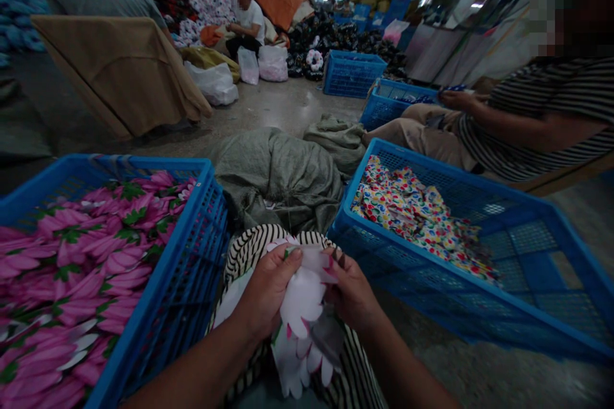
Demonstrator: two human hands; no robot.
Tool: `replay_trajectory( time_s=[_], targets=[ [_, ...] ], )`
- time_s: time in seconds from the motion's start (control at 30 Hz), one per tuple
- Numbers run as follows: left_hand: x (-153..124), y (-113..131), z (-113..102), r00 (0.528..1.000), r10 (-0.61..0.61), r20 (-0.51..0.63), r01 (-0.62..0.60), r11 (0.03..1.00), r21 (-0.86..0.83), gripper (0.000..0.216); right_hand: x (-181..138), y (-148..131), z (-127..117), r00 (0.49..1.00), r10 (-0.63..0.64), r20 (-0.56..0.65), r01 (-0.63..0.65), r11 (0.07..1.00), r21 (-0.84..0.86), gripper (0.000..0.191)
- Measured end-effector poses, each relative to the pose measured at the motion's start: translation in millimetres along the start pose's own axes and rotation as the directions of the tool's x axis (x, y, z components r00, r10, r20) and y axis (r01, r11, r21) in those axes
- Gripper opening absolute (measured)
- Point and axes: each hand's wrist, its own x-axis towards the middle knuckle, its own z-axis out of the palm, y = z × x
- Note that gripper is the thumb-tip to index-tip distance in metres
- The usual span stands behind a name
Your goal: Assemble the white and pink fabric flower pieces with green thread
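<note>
Over my lap, my left hand (pixel 274 281) pinches a petal-edged fabric piece (pixel 303 297), its white side facing me with pink showing at the scalloped tips. My right hand (pixel 349 284) grips the same piece by its upper right edge, fingers closed around it. More white and pink petal pieces (pixel 292 364) hang below on the striped cloth (pixel 352 364) over my legs. To my left, a blue crate (pixel 211 188) holds many pink flower-shaped pieces (pixel 115 236) with green tips. Whether my right hand also holds a small tool is hard to make out.
At my right stands a blue crate (pixel 480 188) with colourful dotted fabric pieces (pixel 412 211). Grey-green sacks (pixel 283 169) lie ahead. A co-worker in a striped shirt (pixel 537 108) sits at the right; a cloth-covered chair (pixel 115 70) stands left. More blue crates (pixel 355 73) are farther off.
</note>
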Motion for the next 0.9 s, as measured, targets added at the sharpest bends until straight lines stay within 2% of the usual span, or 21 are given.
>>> replay_trajectory(
  time_s=[0.07, 0.23, 0.4, 0.6, 0.8, 0.9],
  targets=[
    [1.7, -2.1, 2.3, 1.0, 0.002, -0.022, -0.003, 0.999, -0.033, 0.019, -0.8, 7.2, 0.4, 1.0, 0.027, -0.017, -0.026, 1.0, 0.011, 0.029],
    [6.5, -5.9, 4.2, 0.998, -0.056, -0.04, 0.054, 0.998, -0.042, 0.021, 0.6, 10.0, 0.2, 0.997, 0.031, -0.069, -0.027, 0.998, 0.057, 0.027],
    [7.1, -5.2, 2.4, 0.998, -0.066, -0.004, 0.065, 0.996, -0.053, 0.024, 0.1, -1.7, 3.3, 1.0, 0.011, 0.002, -0.012, 0.993, 0.114, 0.034],
    [6.9, -6.9, -0.4, 0.998, -0.065, -0.002, 0.065, 0.997, -0.047, 0.025, 1.2, 0.0, 3.6, 0.997, 0.06, -0.055, -0.058, 0.998, 0.023, 0.023],
    [7.2, -3.6, 0.3, 1.0, -0.028, 0.0, 0.028, 0.999, -0.025, 0.033, -1.3, -6.4, 3.3, 1.0, 0.012, 0.011, -0.013, 0.998, 0.059, 0.034],
    [6.7, -3.4, 1.5, 1.0, -0.02, 0.006, 0.02, 1.0, -0.008, 0.036, -1.3, -9.5, 5.9, 0.998, 0.038, -0.048, -0.037, 0.999, 0.021, 0.027]
  ],
)
